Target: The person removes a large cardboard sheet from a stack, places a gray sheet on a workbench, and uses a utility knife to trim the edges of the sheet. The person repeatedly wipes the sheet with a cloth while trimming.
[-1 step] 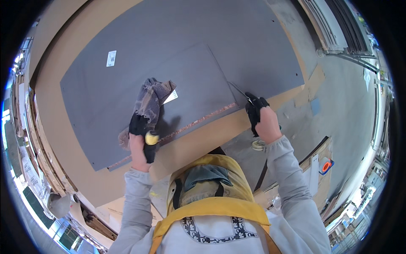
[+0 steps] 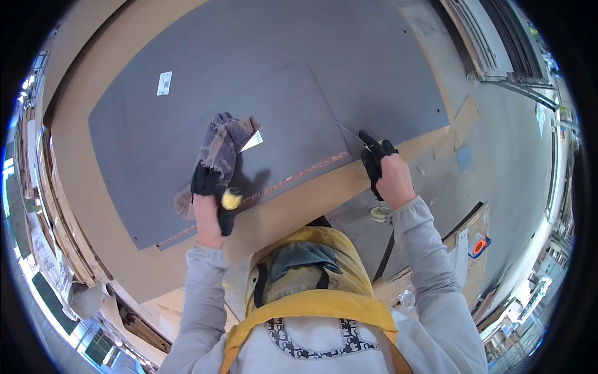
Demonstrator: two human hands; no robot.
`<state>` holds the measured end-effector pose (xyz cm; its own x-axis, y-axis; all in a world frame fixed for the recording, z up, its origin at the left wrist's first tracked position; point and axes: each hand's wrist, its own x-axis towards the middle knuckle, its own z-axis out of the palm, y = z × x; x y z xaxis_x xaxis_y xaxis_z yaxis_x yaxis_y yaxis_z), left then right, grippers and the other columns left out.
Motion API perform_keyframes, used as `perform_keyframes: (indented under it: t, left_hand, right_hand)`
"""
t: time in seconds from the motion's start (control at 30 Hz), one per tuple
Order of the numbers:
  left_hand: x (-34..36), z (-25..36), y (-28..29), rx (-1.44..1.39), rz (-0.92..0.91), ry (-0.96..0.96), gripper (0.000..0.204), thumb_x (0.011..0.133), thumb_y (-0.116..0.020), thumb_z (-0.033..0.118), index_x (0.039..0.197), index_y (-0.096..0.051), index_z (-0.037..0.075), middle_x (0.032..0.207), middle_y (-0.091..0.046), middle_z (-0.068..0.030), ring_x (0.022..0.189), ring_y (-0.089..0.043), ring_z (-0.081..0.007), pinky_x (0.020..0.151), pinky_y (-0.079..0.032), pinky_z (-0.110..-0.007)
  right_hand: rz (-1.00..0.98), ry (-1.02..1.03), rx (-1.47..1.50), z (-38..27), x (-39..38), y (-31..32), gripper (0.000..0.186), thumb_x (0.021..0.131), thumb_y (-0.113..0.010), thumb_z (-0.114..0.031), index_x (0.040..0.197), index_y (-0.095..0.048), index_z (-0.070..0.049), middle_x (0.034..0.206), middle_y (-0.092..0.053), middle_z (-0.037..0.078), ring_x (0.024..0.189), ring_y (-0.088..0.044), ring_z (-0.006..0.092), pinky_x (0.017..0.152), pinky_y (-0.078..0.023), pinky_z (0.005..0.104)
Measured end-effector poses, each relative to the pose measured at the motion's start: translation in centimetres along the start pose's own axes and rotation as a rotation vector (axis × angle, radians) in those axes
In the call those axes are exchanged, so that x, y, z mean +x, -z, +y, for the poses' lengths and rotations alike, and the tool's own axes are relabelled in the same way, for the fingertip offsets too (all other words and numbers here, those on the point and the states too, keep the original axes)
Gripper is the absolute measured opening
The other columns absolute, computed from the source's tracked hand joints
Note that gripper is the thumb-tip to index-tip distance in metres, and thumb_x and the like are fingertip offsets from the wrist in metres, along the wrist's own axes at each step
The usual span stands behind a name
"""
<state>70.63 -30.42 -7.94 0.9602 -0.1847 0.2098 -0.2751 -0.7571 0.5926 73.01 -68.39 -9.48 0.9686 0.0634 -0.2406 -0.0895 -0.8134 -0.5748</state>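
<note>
Both my hands have black glove material over the fingers. My left hand (image 2: 208,193) is closed at the near end of a crumpled grey-brown checked rag (image 2: 219,140), which lies over the panel. By its thumb is a blurred yellow round-ended object (image 2: 231,199); whether it is gripped too, I cannot tell. My right hand (image 2: 383,165) is closed around a thin-bladed hand tool (image 2: 351,132), its handle hidden by the fingers. The blade's tip is at the corner of a rectangular piece (image 2: 280,118) on the large dark grey panel (image 2: 249,43). Along the piece's near edge runs a rough reddish-brown strip (image 2: 296,176).
Brown cardboard (image 2: 293,212) lies under the panel and sticks out on the near side. A white label (image 2: 164,83) is on the panel. A tape roll (image 2: 379,214) is below my right hand, and an orange-and-blue item (image 2: 479,245) lies farther right. Stacked panels (image 2: 492,37) stand at far right.
My left hand and the yellow object have shifted slightly right, the yellow object also a little farther away. My right hand has turned the tool slightly, its tip staying near the same corner.
</note>
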Motion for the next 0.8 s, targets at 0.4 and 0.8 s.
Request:
perform_keyframes:
  t: [0.4,0.8]
  left_hand:
    - [4.3,-1.7,-4.7,0.307,0.123,-0.019,0.055,0.066,-0.062,0.003,0.121,-0.056,-0.001,0.123,-0.055,-0.0241,0.117,-0.048,-0.0454,0.098,-0.039,-0.05]
    - [1.5,-3.5,-8.0,0.655,-0.115,0.469,0.025,0.066,-0.062,0.012,0.072,-0.065,-0.012,0.09,-0.06,-0.0345,0.095,-0.053,-0.048,0.095,-0.036,-0.053]
  right_hand:
    - [0.044,0.232,-0.155,0.8,0.0,-1.3,0.007,0.074,-0.062,-0.007,0.075,-0.064,-0.001,0.07,-0.057,0.018,0.074,-0.058,0.037,0.065,-0.046,0.0469]
    - [-0.278,0.387,-0.382,0.1,8.2,2.7,0.004,0.067,-0.058,-0.001,0.069,-0.061,-0.002,0.076,-0.062,0.016,0.083,-0.061,0.0347,0.073,-0.049,0.0445]
